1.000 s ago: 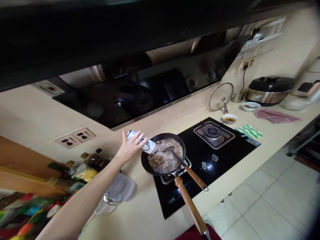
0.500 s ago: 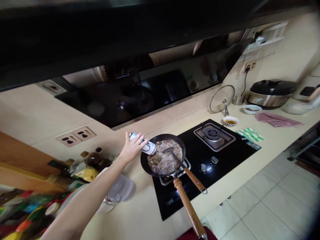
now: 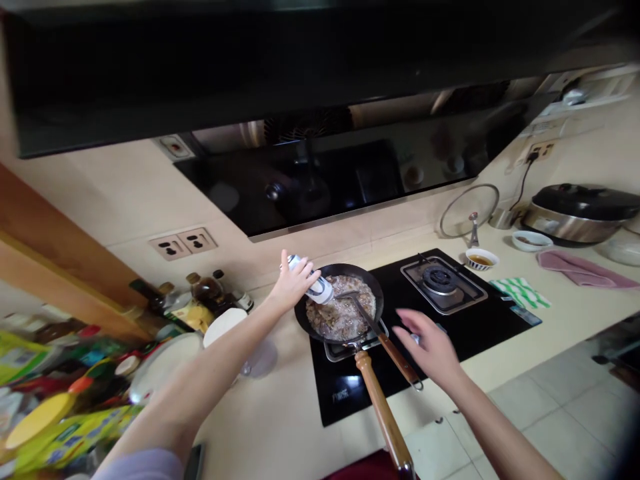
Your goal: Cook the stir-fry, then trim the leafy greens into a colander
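My left hand (image 3: 289, 288) grips a white and blue can (image 3: 315, 284), tipped down over the rim of a black frying pan (image 3: 340, 305) full of browned meat. The pan sits on the left burner of a black gas hob (image 3: 450, 320), its wooden handle (image 3: 383, 413) pointing toward me. A spatula (image 3: 385, 337) with a wooden handle rests in the pan. My right hand (image 3: 431, 348) hovers open, fingers spread, just right of the spatula handle, touching nothing.
Sauce bottles (image 3: 210, 293), plates (image 3: 165, 363) and colourful packets (image 3: 55, 407) crowd the counter at left. A glass lid (image 3: 467, 212), a small sauce bowl (image 3: 481, 259), a striped cloth (image 3: 520, 292), a pink cloth (image 3: 583, 268) and a rice cooker (image 3: 580, 213) stand at right. The range hood hangs low overhead.
My right hand has come into view beside the spatula handle. My left hand keeps the can tipped over the pan. The view has shifted left.
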The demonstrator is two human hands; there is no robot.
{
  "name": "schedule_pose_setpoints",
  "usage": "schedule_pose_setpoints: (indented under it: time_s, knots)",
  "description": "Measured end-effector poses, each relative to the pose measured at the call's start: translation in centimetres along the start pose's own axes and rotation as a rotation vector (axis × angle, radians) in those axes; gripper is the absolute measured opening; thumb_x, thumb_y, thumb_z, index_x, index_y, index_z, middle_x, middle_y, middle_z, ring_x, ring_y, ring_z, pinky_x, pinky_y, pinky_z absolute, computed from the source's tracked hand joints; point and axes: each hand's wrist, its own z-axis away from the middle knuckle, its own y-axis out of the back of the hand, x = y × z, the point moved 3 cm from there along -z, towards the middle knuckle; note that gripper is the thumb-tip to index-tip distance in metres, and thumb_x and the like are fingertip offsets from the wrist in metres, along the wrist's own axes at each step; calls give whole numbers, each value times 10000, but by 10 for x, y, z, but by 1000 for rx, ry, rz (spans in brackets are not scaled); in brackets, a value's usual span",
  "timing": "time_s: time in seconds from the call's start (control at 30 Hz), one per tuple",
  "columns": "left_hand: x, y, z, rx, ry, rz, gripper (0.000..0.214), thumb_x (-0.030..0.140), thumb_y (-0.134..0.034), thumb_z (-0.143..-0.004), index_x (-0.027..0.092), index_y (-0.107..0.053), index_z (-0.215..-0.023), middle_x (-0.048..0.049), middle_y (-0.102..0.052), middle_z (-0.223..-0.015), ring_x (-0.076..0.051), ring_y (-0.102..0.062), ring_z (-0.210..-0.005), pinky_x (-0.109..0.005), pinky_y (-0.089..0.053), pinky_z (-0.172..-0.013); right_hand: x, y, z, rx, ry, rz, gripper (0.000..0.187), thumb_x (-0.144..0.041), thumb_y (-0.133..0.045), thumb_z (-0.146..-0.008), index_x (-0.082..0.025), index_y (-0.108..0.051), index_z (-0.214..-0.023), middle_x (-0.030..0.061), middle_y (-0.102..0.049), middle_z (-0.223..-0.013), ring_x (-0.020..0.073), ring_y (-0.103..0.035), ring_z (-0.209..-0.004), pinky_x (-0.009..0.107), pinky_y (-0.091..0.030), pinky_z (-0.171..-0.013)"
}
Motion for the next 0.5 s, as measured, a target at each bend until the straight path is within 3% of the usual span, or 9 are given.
schedule_pose_setpoints:
  time_s: [0.03, 0.1, 0.13, 0.2, 0.37, 0.5]
  knots:
    - [4, 4, 0, 0, 13, -7, 384, 94, -371, -851, 260, -515, -1166, -101, -549, -1172, -276, -419, -1172, -726, 13, -970, -32, -14, -31, -59, 125, 65, 431, -390, -517, -808, -251, -461, -1212, 62, -531, -1242, 221, -499, -1136, 368, -397, -972]
    - [10, 14, 1, 13, 51, -12, 365, 101, -367, -852, 217, -505, -1169, -108, -564, -1116, -267, -436, -1140, -707, 21, -991, -79, -50, -80, -167, 180, 193, 701, -372, -665, -683, -189, -372, -1293, 121, -453, -1318, 280, -391, -1230, 415, -343, -1003]
    - [12, 19, 1, 24, 73, -6, 351, 107, -364, -854, 192, -502, -1166, -113, -570, -1088, -265, -445, -1124, -698, 25, -1000, -96, -69, -98, -219, 169, 247, 816, -380, -731, -602, -174, -359, -1298, 140, -448, -1315, 305, -382, -1228, 421, -350, -985]
    - [14, 26, 2, 46, 104, 14, 317, 123, -369, -856, 155, -507, -1139, -119, -578, -1045, -261, -456, -1106, -684, 35, -1012, -118, -103, -122, -292, 170, 299, 825, -409, -777, -520, -194, -422, -1233, 120, -539, -1208, 310, -467, -1143, 401, -402, -909]
    - [6, 39, 13, 66, 86, 54, 396, 146, -486, -813, 185, -450, -1206, -147, -448, -1295, -290, -284, -1278, -712, 24, -988, -136, -147, -142, -336, 177, 347, 657, -432, -774, -497, -201, -541, -1066, 109, -622, -1057, 312, -579, -969, 367, -451, -772]
    - [2, 60, 54, 78, 209, 188, 616, 207, -567, -776, 264, -309, -1333, -118, -295, -1423, -337, -141, -1334, -751, 33, -936, -132, -158, -150, -350, 139, 305, 627, -445, -758, -503, -196, -555, -1043, 82, -645, -1023, 263, -603, -931, 305, -459, -749]
